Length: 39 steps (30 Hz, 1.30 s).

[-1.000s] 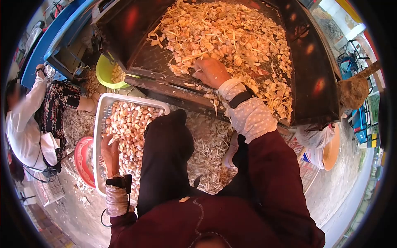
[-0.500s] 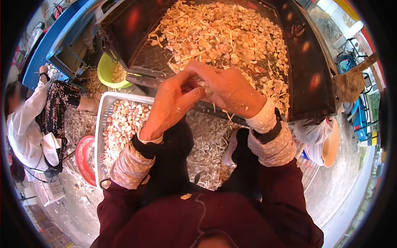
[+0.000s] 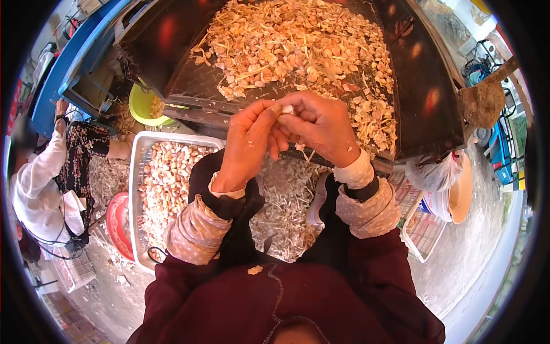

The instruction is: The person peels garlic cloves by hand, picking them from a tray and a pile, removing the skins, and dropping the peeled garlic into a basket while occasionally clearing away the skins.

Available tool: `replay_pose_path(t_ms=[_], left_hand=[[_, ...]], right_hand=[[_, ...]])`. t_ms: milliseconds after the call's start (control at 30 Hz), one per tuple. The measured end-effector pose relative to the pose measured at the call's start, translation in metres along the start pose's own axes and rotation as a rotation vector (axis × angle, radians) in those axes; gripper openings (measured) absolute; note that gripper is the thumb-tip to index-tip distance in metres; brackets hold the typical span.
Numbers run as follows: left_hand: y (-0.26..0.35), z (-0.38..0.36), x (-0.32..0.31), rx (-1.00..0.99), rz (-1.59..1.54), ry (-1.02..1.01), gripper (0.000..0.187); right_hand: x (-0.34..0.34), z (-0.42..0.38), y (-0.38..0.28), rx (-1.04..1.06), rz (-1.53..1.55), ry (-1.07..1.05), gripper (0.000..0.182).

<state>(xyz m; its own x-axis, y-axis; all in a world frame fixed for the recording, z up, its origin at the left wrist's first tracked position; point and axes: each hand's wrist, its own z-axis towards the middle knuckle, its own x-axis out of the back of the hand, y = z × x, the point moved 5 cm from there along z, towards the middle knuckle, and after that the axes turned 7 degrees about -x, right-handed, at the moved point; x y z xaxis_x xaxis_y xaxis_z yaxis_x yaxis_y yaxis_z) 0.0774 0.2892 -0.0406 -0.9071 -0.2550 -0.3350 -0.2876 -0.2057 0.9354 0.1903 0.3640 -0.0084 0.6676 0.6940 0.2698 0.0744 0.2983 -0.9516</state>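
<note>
My left hand [image 3: 247, 140] and my right hand [image 3: 322, 127] meet at the fingertips in front of the dark tray [image 3: 206, 92]. Between them is a pale garlic clove [image 3: 287, 109], partly covered by the fingers. Thumb and forefinger of each hand are pinched at it. Inside the tray lies a wide heap of garlic cloves [image 3: 298, 49] mixed with dry skins and stalks. To the left of my left hand stands a white plastic basket [image 3: 136, 189] with many cloves in pinkish skins [image 3: 166, 178].
A green bowl [image 3: 137, 106] and a red basin [image 3: 116, 221] stand on the left. Skins litter the floor [image 3: 283, 212] between my feet. Another person in a white top [image 3: 43, 172] sits at far left. Plastic bag [image 3: 438, 172] and white bucket [image 3: 436, 205] are at right.
Both hands have moved down, toward my body, off the tray's edge. The pale clove now shows between my fingertips. The view has shifted slightly.
</note>
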Motion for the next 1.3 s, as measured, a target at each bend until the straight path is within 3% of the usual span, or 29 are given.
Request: replay_pose_path(t_ms=[100,433,533,600,833,1000,1100,1233,1300], left_hand=[[-0.004,0.002,0.002,0.042,-0.127,-0.009,0.022],[-0.005,-0.004,0.004,0.052,-0.191,-0.033,0.015],[-0.008,-0.005,0.008,0.008,-0.284,0.015,0.014],[-0.005,-0.002,0.012,-0.009,-0.384,0.013,0.014],[-0.002,-0.007,0.019,0.080,-0.267,0.120,0.020],[0.012,-0.014,0.010,-0.126,0.038,0.077,0.026],[0.020,-0.019,0.006,-0.150,0.127,0.090,0.025],[0.026,-0.026,0.003,-0.246,0.154,0.192,0.024],[0.038,-0.032,-0.001,-0.493,0.286,0.192,0.026]], right_hand=[[0.001,0.000,0.007,-0.134,0.171,-0.043,0.022],[-0.004,-0.006,0.002,-0.141,0.320,-0.157,0.020],[-0.011,-0.006,0.010,-0.206,0.469,-0.130,0.019],[-0.019,-0.003,0.026,-0.218,0.842,-0.145,0.020],[-0.022,0.008,0.028,-0.282,0.943,-0.241,0.018],[-0.018,0.009,0.027,-0.256,1.031,-0.328,0.020],[-0.013,0.007,0.021,-0.264,0.880,-0.299,0.021],[-0.017,-0.001,0.008,-0.211,0.925,-0.237,0.022],[-0.011,-0.006,-0.005,-0.087,0.885,-0.250,0.020]])
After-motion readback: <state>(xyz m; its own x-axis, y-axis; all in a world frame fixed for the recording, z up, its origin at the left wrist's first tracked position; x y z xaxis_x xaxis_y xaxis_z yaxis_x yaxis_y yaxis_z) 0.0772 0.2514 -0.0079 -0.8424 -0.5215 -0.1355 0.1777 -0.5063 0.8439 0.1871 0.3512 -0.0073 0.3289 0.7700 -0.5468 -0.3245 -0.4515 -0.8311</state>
